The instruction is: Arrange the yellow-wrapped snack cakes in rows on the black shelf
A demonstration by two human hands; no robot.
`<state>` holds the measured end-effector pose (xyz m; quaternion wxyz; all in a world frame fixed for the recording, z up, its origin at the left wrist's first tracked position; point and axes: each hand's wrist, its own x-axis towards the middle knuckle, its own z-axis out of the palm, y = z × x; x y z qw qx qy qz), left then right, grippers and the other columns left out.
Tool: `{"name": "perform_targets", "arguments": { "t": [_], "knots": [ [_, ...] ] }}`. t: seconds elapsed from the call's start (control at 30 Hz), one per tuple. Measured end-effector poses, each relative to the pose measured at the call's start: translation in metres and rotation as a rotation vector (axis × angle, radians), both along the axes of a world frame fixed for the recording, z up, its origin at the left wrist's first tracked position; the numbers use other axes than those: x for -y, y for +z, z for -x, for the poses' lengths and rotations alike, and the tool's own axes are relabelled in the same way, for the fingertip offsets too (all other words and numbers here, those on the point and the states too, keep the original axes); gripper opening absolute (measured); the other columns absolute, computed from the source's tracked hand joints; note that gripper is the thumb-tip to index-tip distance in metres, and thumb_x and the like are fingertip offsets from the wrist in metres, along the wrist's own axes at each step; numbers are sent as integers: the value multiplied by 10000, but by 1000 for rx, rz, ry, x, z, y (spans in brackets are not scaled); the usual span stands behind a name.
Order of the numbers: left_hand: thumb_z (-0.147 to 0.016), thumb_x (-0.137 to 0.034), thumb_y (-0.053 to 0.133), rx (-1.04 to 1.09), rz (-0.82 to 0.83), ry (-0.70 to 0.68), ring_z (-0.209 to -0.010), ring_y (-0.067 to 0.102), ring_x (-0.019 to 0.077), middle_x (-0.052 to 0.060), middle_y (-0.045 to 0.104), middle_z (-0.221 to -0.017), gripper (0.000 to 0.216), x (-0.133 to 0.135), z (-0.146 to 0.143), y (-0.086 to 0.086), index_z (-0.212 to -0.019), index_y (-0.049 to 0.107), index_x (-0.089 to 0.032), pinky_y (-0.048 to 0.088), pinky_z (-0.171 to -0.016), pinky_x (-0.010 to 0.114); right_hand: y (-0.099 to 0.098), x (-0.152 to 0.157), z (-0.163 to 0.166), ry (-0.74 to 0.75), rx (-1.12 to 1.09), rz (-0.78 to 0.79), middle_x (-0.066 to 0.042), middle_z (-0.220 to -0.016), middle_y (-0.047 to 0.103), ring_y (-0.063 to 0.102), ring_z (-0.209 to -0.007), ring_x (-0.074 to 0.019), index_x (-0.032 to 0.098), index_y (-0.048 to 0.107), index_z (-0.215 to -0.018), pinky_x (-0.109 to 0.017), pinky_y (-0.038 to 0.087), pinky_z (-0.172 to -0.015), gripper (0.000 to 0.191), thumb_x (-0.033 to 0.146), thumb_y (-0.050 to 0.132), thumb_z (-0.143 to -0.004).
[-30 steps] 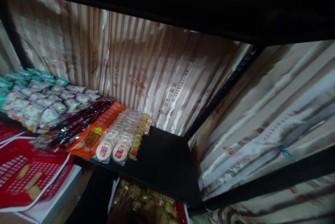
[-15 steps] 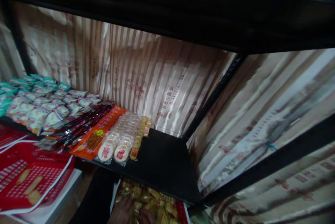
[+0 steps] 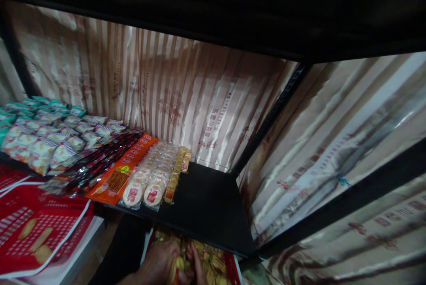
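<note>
At the bottom of the head view is a red basket [image 3: 237, 271] full of yellow snacks [image 3: 213, 262] in clear wrappers. Over it, my left hand [image 3: 159, 259] is closed round a wrapped yellow snack [image 3: 177, 269]. My right hand [image 3: 196, 263] is close beside it, fingers bent in against the wrapped snacks; its lower part is cut off by the frame edge. Just above the basket is a black shelf [image 3: 213, 205], where a row of small yellow wrapped snacks [image 3: 174, 177] stands beside two rows of round wrapped crackers [image 3: 152, 192].
Orange packets [image 3: 115, 178], dark shiny packets [image 3: 89, 158], white packets [image 3: 40, 147] and green packets [image 3: 43, 100] line the shelf leftward. Another red basket [image 3: 71, 231] holds a few loose pieces at lower left. A black post [image 3: 269, 123] and an upper shelf [image 3: 186, 14] frame the space.
My hands have risen from among the wrapped snacks and show more fully. A yellow wrapped snack is now in my left hand. The camera view has shifted slightly.
</note>
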<state>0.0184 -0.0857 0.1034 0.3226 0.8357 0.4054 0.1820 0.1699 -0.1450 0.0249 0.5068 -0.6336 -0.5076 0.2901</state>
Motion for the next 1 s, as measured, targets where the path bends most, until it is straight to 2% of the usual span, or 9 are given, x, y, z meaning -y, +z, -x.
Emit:
{"name": "perform_targets", "arguments": {
  "t": [0.07,0.17,0.3,0.5,0.57,0.67,0.77,0.87,1.0],
  "knots": [
    [-842,-177,315,57,50,122,-776,600,155,39,641,-807,244,-1,-4,15,-774,548,-199,421,-688,222,7,-1,1,-5,-137,-29,-109,-1125,650,624,-993,-307,293,533,-1234,-378,560,-637,567,563,528,-736],
    [-838,-170,331,125,83,241,-760,586,142,18,622,-778,218,-7,-11,32,-766,534,-203,403,-685,216,30,0,-1,9,-244,-57,-136,-1169,623,603,-1042,-275,215,543,-1232,-358,533,-802,577,543,543,-758],
    [-817,-174,370,180,92,271,-714,573,131,-14,600,-731,172,-22,-17,49,-764,529,-215,393,-663,209,72,-3,-6,149,-151,3,-79,-1269,562,500,-1189,-239,255,588,-1178,-330,466,-939,442,437,575,-776],
    [-787,-156,390,240,60,323,-712,586,137,-7,606,-731,157,-45,-24,68,-785,539,-207,407,-670,223,116,-17,0,115,-188,-46,-60,-1342,477,457,-1222,-208,279,571,-1185,-301,473,-921,439,331,615,-751],
    [-785,-168,393,275,78,342,-683,591,138,-4,605,-723,149,-51,-26,70,-797,538,-200,420,-652,227,123,-22,0,60,-197,-68,-67,-1303,515,475,-1201,-212,263,609,-1136,-310,460,-931,411,346,637,-734],
    [-802,-216,384,361,207,354,-572,587,121,-15,599,-699,160,-57,-29,70,-829,540,-194,434,-568,218,127,-30,-4,-50,-289,-31,-82,-1207,596,541,-1112,-224,218,652,-1068,-314,471,-890,404,448,619,-738],
    [-799,-255,409,423,272,340,-526,579,108,-28,585,-654,163,-58,-31,66,-795,558,-188,444,-550,216,126,-39,-11,-145,-412,68,-80,-1041,680,632,-842,-203,180,646,-1078,-284,501,-698,511,560,554,-748],
    [-797,-273,420,500,404,338,-489,569,99,-39,564,-614,154,-57,-34,62,-784,542,-179,438,-490,201,125,-48,-16,-214,-454,112,-67,-896,708,606,-626,-160,161,632,-1089,-255,455,-554,575,607,531,-741],
    [-794,-285,424,600,617,446,-412,555,75,-55,528,-616,136,-55,-40,58,-801,492,-168,370,-364,157,127,-56,-17,-185,-531,88,-85,-1008,684,638,-790,-192,176,546,-1207,-262,478,-600,631,623,483,-766]
  ]
}}
